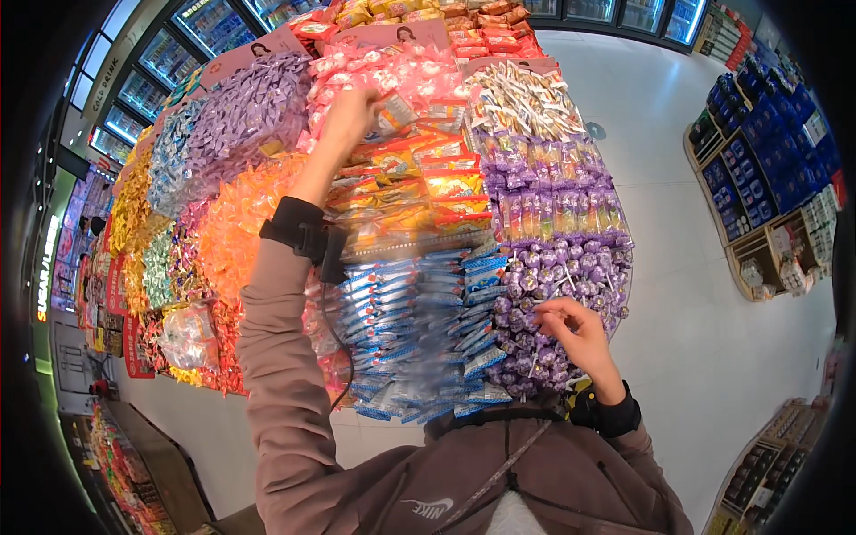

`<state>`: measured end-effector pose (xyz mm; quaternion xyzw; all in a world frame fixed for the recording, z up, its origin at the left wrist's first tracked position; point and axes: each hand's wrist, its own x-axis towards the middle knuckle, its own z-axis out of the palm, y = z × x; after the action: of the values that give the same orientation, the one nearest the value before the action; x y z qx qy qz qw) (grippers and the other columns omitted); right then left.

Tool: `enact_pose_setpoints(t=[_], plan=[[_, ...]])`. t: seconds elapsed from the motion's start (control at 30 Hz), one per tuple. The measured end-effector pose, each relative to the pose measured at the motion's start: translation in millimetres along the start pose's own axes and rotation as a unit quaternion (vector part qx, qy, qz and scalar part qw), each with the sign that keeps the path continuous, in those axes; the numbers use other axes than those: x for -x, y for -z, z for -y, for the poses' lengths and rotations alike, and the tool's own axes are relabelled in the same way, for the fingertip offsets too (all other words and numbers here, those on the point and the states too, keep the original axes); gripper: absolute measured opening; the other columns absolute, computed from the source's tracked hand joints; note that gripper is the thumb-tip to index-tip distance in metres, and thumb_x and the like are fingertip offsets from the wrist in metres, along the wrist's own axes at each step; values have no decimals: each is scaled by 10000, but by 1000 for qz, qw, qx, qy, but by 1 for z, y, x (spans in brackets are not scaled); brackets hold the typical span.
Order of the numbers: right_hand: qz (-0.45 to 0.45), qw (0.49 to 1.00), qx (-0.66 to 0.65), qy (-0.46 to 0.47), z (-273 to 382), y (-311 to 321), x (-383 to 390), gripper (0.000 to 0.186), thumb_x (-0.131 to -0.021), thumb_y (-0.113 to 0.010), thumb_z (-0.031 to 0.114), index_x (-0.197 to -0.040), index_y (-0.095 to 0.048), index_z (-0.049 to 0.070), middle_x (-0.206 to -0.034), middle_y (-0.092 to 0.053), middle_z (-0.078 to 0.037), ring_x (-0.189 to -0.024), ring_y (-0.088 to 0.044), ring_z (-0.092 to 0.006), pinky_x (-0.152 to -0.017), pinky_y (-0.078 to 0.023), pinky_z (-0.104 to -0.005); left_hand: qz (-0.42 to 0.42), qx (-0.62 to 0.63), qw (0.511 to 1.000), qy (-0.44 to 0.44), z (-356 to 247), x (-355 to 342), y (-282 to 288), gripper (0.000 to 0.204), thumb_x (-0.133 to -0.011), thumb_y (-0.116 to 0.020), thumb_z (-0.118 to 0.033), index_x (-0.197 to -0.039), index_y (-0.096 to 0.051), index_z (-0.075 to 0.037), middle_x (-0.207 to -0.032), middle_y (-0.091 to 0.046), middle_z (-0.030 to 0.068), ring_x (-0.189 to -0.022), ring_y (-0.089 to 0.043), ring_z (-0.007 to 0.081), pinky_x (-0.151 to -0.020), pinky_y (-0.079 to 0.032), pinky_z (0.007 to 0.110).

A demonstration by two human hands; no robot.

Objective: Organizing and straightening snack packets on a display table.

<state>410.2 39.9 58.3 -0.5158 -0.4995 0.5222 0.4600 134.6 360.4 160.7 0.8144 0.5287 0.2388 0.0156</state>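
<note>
The left hand (355,111) with a small packet (393,115), the right hand (576,336) over purple lollipops (526,343)

The left hand pinches the packet between pink sweets (392,69) and yellow packets (379,185); blue packets (383,308) lie in the middle; the right hand has its fingers loosely spread, one cannot tell if they touch the lollipops

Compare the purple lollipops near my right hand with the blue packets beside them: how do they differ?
Shape: the purple lollipops have round heads, while the blue packets are long and slim.
Colour: the lollipops are mostly purple with pale markings; the packets are blue and white.
Arrangement: the lollipops lie jumbled at different angles, whereas the packets are stacked in rough columns.
Both are wrapped and lie side by side in large numbers.
</note>
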Motion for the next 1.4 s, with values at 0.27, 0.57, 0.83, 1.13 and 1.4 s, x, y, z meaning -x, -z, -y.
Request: enact_pose_setpoints(t=[0.27,0.57,0.83,1.13,1.4], plan=[[52,998,17,8,16,-1,-7,170,-877,-476,96,-976,-572,-2,-825,-616,-54,-742,-566,-87,-665,-456,-221,-102,259,942,-190,-46,30,61,91,-851,-476,-46,-890,-537,9,-804,-565,74,-726,-561,124,-630,-451,249],[135,980,-145,18,64,-20,-15,189,-880,-480,104,-1000,-562,-16,-904,-605,-73,-800,-572,-117,-729,-456,-246,69,775,605,-168,-126,145,14,186,-858,-423,-221,-796,-420,-46,-805,-422,79,-741,-399,154,-682,-360,283],[228,954,-195,22,77,-31,-6,192,-866,-503,99,-964,-567,-53,-840,-606,-82,-763,-574,-118,-697,-466,-241,166,865,439,-178,-147,172,-23,206,-861,-464,-245,-806,-409,-55,-800,-415,80,-713,-400,149,-660,-379,254],[229,952,-200,-36,68,-41,-6,210,-823,-583,92,-982,-560,-43,-848,-616,-60,-761,-572,-94,-685,-470,-232,149,857,472,-140,-155,188,-37,254,-865,-449,-305,-839,-418,-54,-871,-455,110,-784,-463,165,-705,-428,274],[222,948,-224,-45,67,-44,-6,248,-825,-581,86,-1024,-534,-54,-880,-623,-85,-755,-588,-100,-669,-487,-231,145,870,453,-131,-155,195,-41,288,-882,-412,-319,-889,-445,-33,-964,-488,150,-882,-505,215,-754,-444,312]])
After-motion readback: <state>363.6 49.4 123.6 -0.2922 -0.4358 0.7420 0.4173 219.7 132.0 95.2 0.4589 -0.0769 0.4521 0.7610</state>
